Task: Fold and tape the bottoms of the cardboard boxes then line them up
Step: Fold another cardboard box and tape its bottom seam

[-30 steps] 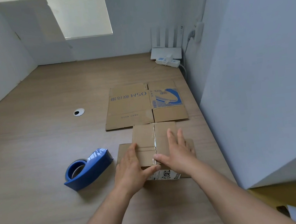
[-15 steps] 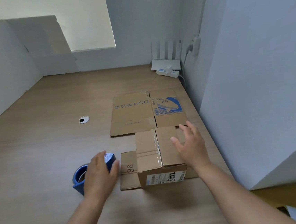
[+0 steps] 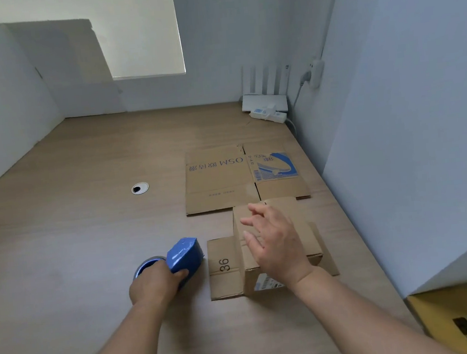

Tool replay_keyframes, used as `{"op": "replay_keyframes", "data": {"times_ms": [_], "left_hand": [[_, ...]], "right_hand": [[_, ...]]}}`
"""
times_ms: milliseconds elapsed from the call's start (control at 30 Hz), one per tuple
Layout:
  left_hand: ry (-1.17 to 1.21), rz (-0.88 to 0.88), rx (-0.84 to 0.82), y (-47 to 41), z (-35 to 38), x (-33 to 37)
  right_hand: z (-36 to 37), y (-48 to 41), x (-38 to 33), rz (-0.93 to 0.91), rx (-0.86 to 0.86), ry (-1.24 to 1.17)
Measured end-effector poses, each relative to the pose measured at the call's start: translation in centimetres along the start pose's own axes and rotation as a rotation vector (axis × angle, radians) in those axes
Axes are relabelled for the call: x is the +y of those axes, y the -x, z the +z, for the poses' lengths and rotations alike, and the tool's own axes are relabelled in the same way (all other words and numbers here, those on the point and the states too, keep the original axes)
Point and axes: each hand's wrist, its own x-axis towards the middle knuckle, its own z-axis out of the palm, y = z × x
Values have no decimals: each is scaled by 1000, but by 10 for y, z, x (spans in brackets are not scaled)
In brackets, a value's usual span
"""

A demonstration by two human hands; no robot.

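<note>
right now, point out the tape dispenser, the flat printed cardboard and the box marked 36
tape dispenser (image 3: 185,253), head view, on its blue body
flat printed cardboard (image 3: 219,186), head view, on its bare left panel
box marked 36 (image 3: 222,249), head view, on the left flap above the number

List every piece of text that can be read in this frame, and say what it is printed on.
"36": on the left flap of the small box, turned sideways.
"OSM": on the flat cardboard, upside down; the characters beside it are too blurred to read.
White label on the box's near side: too blurred.
Print beside the blue logo: too small.
</note>
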Motion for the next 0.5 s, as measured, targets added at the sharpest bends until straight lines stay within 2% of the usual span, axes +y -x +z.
{"op": "replay_keyframes", "data": {"times_ms": [67,133,233,367,500], "left_hand": [[85,83,-11,3,-10,-6],[287,190,-26,17,-26,-13],[590,347,-85,48,-51,-19],[648,457,-152,81,-72,-11],[607,473,-207,93,-70,1]], "right_hand": [[-1,0,0,-30,39,-30],[-9,-1,-1,18,12,-149],[-25,-5,-6,225,-203,-486],[-36,-10,-7,302,-439,-698],[-42,-5,-7,258,-419,-791]]}}
